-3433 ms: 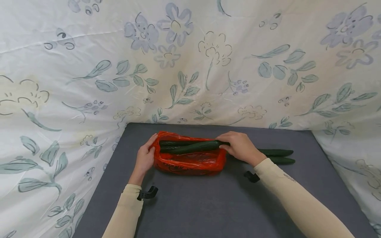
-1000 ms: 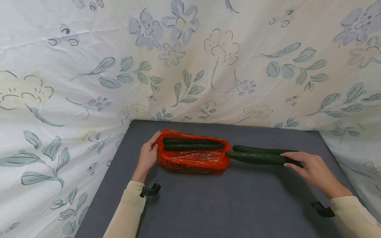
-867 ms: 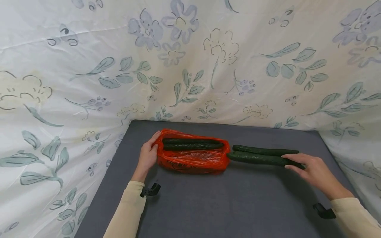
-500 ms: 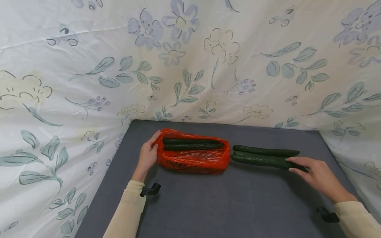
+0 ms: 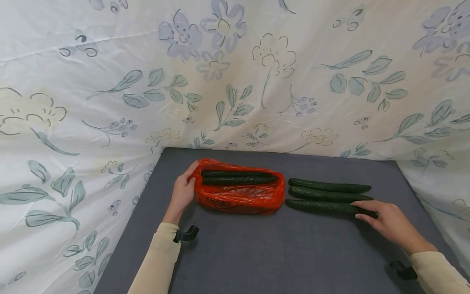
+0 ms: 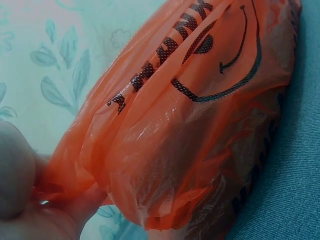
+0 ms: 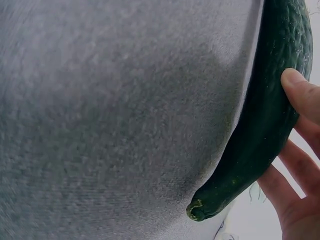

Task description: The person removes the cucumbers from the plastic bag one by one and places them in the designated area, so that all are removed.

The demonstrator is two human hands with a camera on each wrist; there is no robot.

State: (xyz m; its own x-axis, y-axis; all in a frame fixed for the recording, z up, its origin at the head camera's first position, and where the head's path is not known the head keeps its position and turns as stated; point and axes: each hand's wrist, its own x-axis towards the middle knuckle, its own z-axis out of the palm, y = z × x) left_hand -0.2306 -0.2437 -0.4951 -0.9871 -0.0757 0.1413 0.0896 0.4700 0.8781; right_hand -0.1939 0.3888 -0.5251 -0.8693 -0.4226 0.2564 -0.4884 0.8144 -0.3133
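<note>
My left hand (image 5: 182,190) grips the left end of a red plastic bag (image 5: 238,204). In the left wrist view the bag (image 6: 165,130) shows black print, and thumb and fingers pinch its gathered edge. Through the bag's opening, two dark green cucumbers (image 5: 238,179) lie side by side along the far side. Right of the bag, my right hand (image 5: 389,222) holds the right end of the nearest of three cucumbers (image 5: 323,207). The right wrist view has that cucumber (image 7: 265,115) between thumb and fingers, its end close over the grey cloth.
Two more cucumbers (image 5: 330,186) lie behind the held one, roughly parallel, right of the bag. The grey table (image 5: 257,253) runs back to a floral curtain (image 5: 235,81), which also hangs along both sides.
My right hand earlier gripped a cucumber at the bag, then moved right; that one now lies beside the bag. Another cucumber has come apart from it, nearer the front, in my right hand. Left hand stays.
</note>
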